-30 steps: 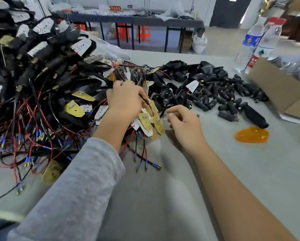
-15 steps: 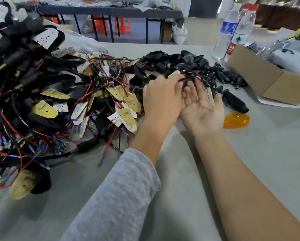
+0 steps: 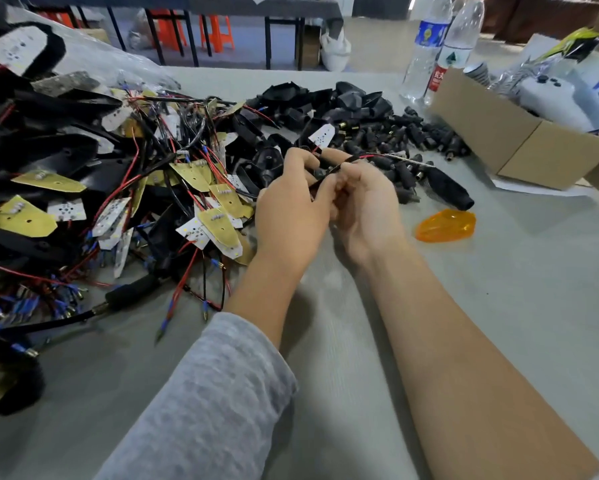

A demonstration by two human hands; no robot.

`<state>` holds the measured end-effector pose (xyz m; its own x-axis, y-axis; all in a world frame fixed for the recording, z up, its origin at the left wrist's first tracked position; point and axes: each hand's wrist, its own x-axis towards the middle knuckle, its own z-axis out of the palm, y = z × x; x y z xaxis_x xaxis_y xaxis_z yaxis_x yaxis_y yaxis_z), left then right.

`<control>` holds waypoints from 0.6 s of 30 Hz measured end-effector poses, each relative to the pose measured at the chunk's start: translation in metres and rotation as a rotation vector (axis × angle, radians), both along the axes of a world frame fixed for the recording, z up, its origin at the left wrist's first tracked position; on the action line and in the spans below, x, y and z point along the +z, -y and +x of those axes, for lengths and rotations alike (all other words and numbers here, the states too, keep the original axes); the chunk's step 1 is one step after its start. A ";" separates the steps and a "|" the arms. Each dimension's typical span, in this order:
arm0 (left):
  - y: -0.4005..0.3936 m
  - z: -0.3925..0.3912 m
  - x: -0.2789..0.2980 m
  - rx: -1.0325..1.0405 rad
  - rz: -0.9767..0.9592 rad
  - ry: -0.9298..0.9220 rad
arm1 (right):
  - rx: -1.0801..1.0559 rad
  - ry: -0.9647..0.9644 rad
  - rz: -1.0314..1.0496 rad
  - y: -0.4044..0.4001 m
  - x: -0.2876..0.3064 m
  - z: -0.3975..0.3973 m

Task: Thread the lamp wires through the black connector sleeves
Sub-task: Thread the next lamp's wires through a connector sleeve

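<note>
Thin red-and-black lamp wires [image 3: 355, 159] pinched between both hands above table [image 3: 499, 306], beside pile of black rubber connector sleeves [image 3: 405, 140]. Wires look light, limp, springy: best held close to tip. Left hand [image 3: 291, 213] and right hand [image 3: 367, 202] both curled tight on wires. Sleeve between fingers, if any: cannot tell.

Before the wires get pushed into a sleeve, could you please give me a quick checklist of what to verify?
1. Left hand grips the red and black wires: ok.
2. Right hand pinches them too: ok.
3. Sleeve already in the fingers: cannot tell.
4. Spare black connector sleeves lie just beyond the hands: ok.
5. Wire ends free of the tangled pile of lamp boards: cannot tell.
</note>
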<state>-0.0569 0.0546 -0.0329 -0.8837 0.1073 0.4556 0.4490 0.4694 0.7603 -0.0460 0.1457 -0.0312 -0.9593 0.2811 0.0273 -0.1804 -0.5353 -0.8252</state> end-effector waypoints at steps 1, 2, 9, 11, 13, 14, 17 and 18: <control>0.001 -0.001 -0.001 -0.009 -0.025 0.003 | -0.032 0.009 0.028 0.000 0.000 0.000; 0.002 -0.002 -0.001 -0.024 -0.048 0.014 | -0.064 0.017 0.050 0.000 0.001 -0.001; 0.007 -0.002 0.004 0.026 -0.275 -0.135 | -0.230 0.060 0.088 -0.013 0.000 -0.005; 0.008 -0.002 0.003 0.045 -0.338 -0.147 | -0.277 0.097 0.125 -0.018 -0.001 -0.006; 0.008 -0.001 0.000 0.076 -0.429 -0.149 | -0.327 0.111 0.102 -0.025 -0.001 -0.006; 0.009 -0.002 -0.001 0.101 -0.479 -0.137 | -0.348 0.106 0.058 -0.030 0.000 -0.006; 0.011 -0.008 -0.005 0.195 -0.590 -0.106 | -0.419 0.089 -0.121 -0.046 0.003 -0.003; 0.013 -0.011 -0.007 0.202 -0.593 -0.114 | -0.437 0.086 -0.164 -0.050 0.004 -0.002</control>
<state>-0.0684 0.0419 -0.0395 -0.8622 0.2062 0.4628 0.3703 0.8799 0.2978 -0.0477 0.1961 -0.0271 -0.7471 0.6529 -0.1250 -0.3527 -0.5487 -0.7580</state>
